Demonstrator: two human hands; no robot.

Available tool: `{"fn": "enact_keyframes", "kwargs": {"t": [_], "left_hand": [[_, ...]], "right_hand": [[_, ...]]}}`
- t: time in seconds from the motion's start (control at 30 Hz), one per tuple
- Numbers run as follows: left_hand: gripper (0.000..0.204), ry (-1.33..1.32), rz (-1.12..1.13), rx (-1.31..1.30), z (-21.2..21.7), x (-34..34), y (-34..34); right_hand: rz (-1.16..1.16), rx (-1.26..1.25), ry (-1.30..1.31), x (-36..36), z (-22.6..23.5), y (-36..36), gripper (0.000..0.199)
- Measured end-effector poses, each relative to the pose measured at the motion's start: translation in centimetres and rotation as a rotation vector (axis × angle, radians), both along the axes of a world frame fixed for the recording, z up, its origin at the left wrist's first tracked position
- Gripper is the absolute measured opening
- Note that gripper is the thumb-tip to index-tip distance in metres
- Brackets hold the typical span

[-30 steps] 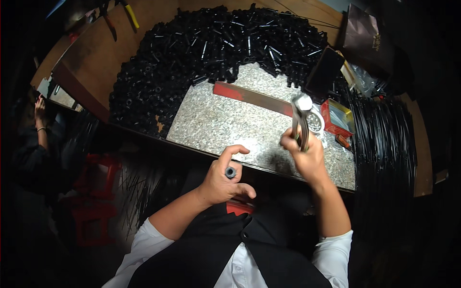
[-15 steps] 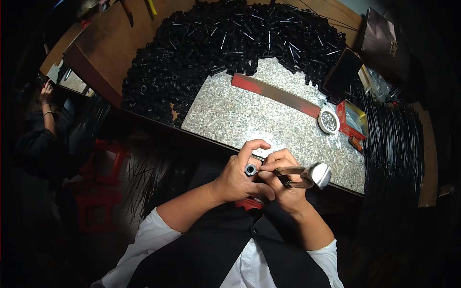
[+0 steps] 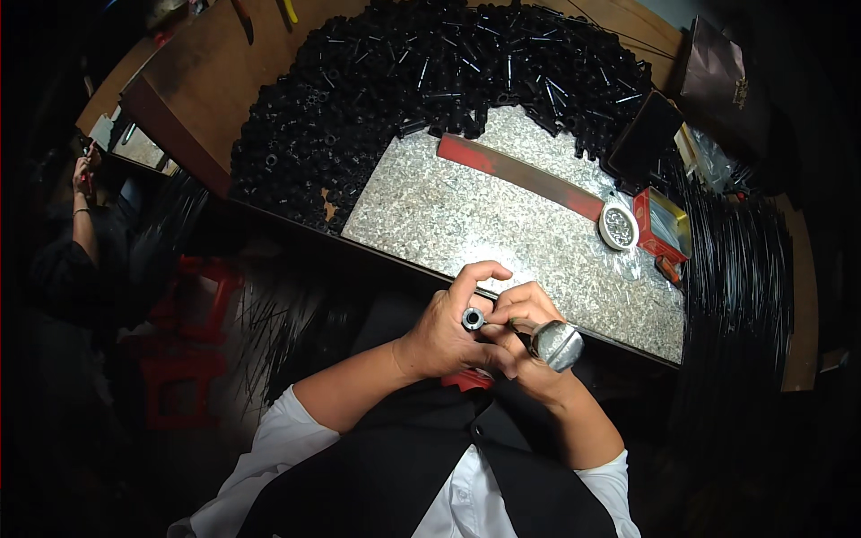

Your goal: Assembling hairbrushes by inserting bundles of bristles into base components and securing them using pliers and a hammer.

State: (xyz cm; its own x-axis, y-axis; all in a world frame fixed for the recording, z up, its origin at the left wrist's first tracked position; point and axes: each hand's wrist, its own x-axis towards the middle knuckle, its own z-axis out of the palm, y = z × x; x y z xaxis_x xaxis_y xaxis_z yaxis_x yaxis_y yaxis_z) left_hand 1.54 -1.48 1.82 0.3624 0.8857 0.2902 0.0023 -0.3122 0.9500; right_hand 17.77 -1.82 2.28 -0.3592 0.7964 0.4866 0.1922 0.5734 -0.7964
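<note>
My left hand point(image 3: 439, 334) is curled round a short black tube point(image 3: 473, 318), whose pale ringed end with a dark hole faces up. Close against it, my right hand point(image 3: 529, 309) has thumb and forefinger pinched at the tube's side; anything tiny between those fingertips is hidden. A pair of pincers point(image 3: 558, 346) rests in the same right hand, its rounded shiny metal head and jaw slit pointing up toward me. The pincers' handles are mostly covered by my fingers. Both hands are just off the near edge of the speckled worktop point(image 3: 430, 211).
A large heap of black tubes point(image 3: 430, 72) covers the far side. On the worktop lie a red-brown flat bar point(image 3: 520, 177), a white dish point(image 3: 603, 229) of small metal bits and a red box point(image 3: 662, 224). Black rods point(image 3: 740, 269) hang at right. Another person's hand point(image 3: 85, 170) shows at left.
The pincers' head has swung left and tilted up over my right hand. My left hand keeps the tube nearly in place. The other person's hand has shifted slightly.
</note>
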Motion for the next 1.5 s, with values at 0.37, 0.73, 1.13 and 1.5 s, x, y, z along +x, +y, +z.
{"fn": "enact_keyframes", "kwargs": {"t": [0.37,0.73,1.13,1.5], "left_hand": [[0.094,0.037,0.001,0.023,0.2,-0.1,-0.1],[0.101,-0.005,-0.025,-0.048,0.1,0.1,-0.2],[0.083,0.036,-0.064,0.030,-0.3,-0.5,0.0],[0.110,-0.185,-0.071,-0.062,-1.2,-2.8,0.8]], "right_hand": [[-0.007,-0.051,0.009,-0.2,0.1,-0.2,0.032],[-0.001,-0.150,0.136,-0.4,0.0,-0.6,0.017],[-0.022,0.211,-0.148,-0.5,2.4,-0.5,0.026],[-0.017,-0.230,-0.266,-0.4,2.5,-0.2,0.037]]}}
